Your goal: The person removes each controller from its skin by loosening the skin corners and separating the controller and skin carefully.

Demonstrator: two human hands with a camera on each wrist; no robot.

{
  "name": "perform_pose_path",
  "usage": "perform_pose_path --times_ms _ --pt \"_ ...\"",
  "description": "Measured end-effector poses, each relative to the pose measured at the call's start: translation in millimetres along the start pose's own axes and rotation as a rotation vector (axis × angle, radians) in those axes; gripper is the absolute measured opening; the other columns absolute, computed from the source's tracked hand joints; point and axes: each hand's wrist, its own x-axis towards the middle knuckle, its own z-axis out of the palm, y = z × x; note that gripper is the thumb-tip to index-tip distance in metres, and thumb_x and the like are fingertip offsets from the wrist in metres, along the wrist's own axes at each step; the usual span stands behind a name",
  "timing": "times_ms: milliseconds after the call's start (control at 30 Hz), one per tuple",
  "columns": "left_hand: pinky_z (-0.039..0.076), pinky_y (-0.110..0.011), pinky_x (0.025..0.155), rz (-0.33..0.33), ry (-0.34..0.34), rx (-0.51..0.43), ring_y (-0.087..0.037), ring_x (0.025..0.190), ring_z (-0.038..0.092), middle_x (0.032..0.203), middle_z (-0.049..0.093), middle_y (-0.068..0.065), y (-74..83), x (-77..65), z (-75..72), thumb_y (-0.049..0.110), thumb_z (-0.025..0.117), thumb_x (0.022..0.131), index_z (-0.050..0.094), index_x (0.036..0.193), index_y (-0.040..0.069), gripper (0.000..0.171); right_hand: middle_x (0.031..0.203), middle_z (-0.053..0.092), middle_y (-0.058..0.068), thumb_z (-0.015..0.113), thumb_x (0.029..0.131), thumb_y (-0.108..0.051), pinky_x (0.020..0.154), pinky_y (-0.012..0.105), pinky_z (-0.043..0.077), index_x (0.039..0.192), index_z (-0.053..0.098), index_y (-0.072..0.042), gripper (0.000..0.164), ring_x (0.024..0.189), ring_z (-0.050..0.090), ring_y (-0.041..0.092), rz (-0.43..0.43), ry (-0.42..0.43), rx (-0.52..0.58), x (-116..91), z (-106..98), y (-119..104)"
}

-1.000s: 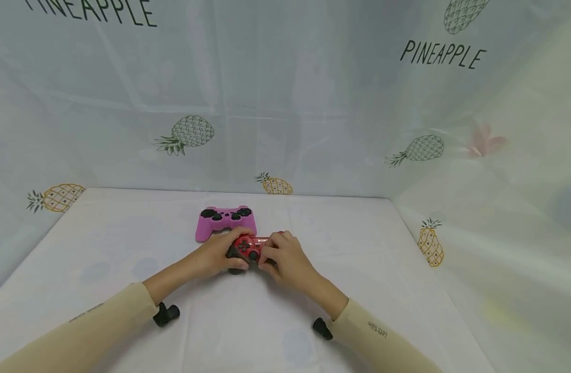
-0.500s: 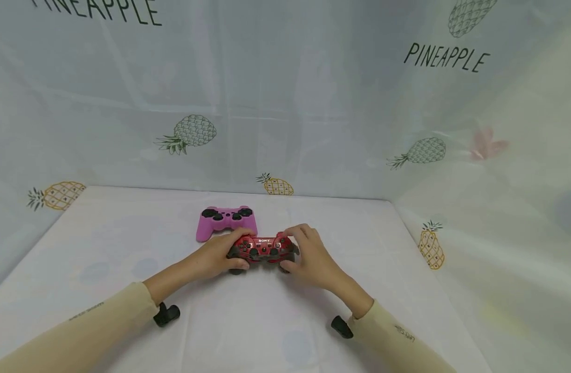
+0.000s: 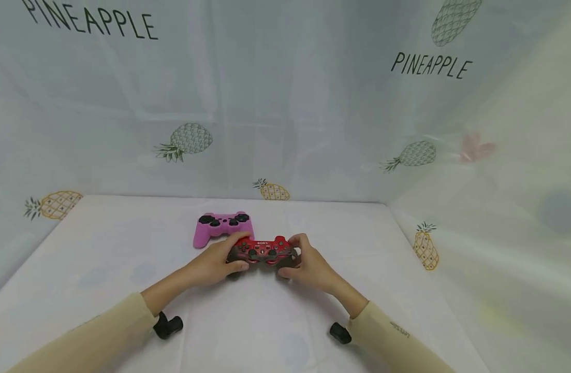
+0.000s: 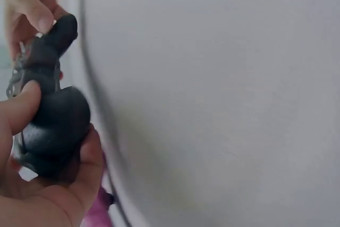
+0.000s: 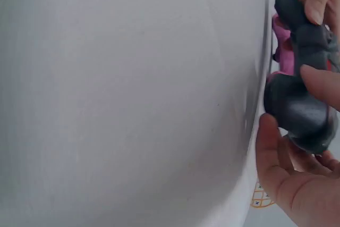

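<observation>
Both hands hold a red-and-black game controller [image 3: 263, 247] marked SONY, its front facing up and toward me. My left hand [image 3: 215, 263] grips the left end, index finger along the top edge and thumb on the near side. At the other end, my right hand [image 3: 315, 268] has its thumb by the right handle and its fingers at the far right corner. The left wrist view shows the dark underside and handles of the controller [image 4: 56, 120], with fingers curled round the nearer handle. In the right wrist view, the right hand's thumb and fingers surround the dark handle [image 5: 297, 107].
Just behind the left hand lies a pink game controller [image 3: 224, 225] with black sticks, partly covered by that hand. A white cloth covers the table [image 3: 248, 326]. Behind it hangs a pineapple-print curtain [image 3: 285, 103]. Small black devices [image 3: 169, 325] sit at the wrists.
My right hand has moved right, from over the controller's front to its right end, uncovering the buttons. The left hand keeps its grip, and the head view has tilted slightly.
</observation>
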Motion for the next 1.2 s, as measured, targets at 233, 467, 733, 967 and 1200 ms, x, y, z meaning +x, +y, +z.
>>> perform_pose_path --times_ms 233,467,733,967,1200 --pt "0.05 -0.037 0.07 -0.077 0.116 -0.157 -0.021 0.078 0.058 0.123 0.064 -0.017 18.8 -9.7 -18.9 0.043 0.08 0.095 0.032 0.159 0.02 0.083 0.132 0.063 0.006 0.086 0.091 -0.015 0.08 0.029 0.056 0.141 0.048 -0.013 0.063 0.095 0.066 0.02 0.015 0.149 0.149 -4.2 -2.3 -21.2" --pt "0.054 -0.036 0.082 -0.113 0.203 -0.338 -0.021 0.093 0.072 0.154 0.045 -0.019 27.3 -19.9 -13.8 0.033 0.083 0.095 0.037 0.144 0.008 0.071 0.118 0.063 0.008 0.091 0.086 -0.018 0.07 0.028 0.052 0.142 0.049 -0.016 0.069 0.096 0.059 0.025 0.085 0.22 0.308 -9.2 4.1 -36.2" --pt "0.055 -0.031 0.08 -0.115 0.282 -0.437 -0.023 0.092 0.071 0.144 0.047 -0.013 37.3 -31.0 -7.6 0.039 0.085 0.093 0.04 0.143 0.012 0.073 0.114 0.062 0.009 0.091 0.084 -0.016 0.069 0.028 0.051 0.134 0.052 -0.016 0.063 0.087 0.06 0.022 0.077 0.306 0.399 -14.3 8.7 -42.4" --pt "0.058 -0.025 0.086 -0.122 0.304 -0.594 -0.024 0.109 0.071 0.135 0.061 -0.019 43.6 -33.0 0.2 0.027 0.092 0.086 0.032 0.148 0.008 0.088 0.107 0.06 0.01 0.089 0.084 -0.007 0.069 0.024 0.053 0.125 0.049 -0.013 0.057 0.084 0.059 0.019 0.08 0.319 0.487 -13.1 15.2 -39.0" --pt "0.059 -0.027 0.077 -0.087 0.306 -0.629 -0.024 0.096 0.071 0.115 0.071 -0.02 38.3 -32.7 2.4 0.013 0.09 0.087 0.032 0.126 0.01 0.07 0.123 0.059 0.014 0.085 0.082 0.003 0.071 0.028 0.061 0.119 0.044 -0.011 0.057 0.089 0.068 0.022 -0.008 0.276 0.543 -14.7 15.3 -44.5"
